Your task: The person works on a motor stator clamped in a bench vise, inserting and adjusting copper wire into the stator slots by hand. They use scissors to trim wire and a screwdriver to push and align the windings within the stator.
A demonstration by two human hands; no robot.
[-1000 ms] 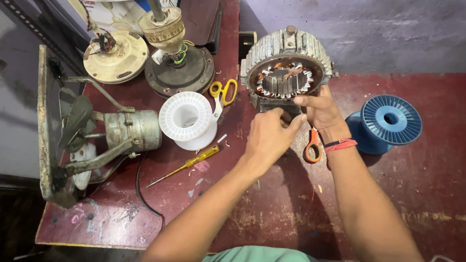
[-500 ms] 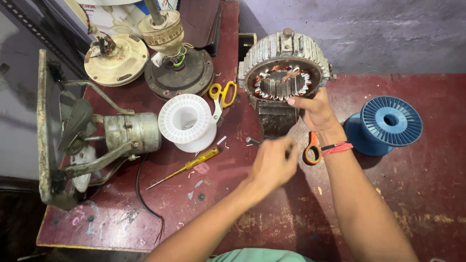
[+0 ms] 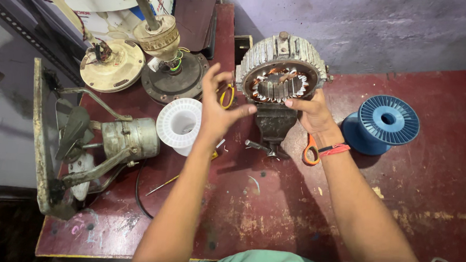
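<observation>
On the worn red counter (image 3: 400,211), a ribbed grey motor stator (image 3: 280,64) with copper windings in its core sat clamped upright in a small dark vise (image 3: 274,123), near the far edge. The right hand (image 3: 312,111) rested against the stator's lower rim, its fingers curled lightly there; whether its grip pinched anything could not be told. The left hand (image 3: 218,106) was raised above the counter just left of the stator, its grip released, fingers spread and grasping nothing. An orange-handled pair of scissors (image 3: 311,151) lay under the right wrist, and yellow-handled scissors (image 3: 226,97) showed partly behind the left hand. A white spool (image 3: 179,123) stood to the left, a blue spool (image 3: 385,121) to the right, well apart from both hands.
</observation>
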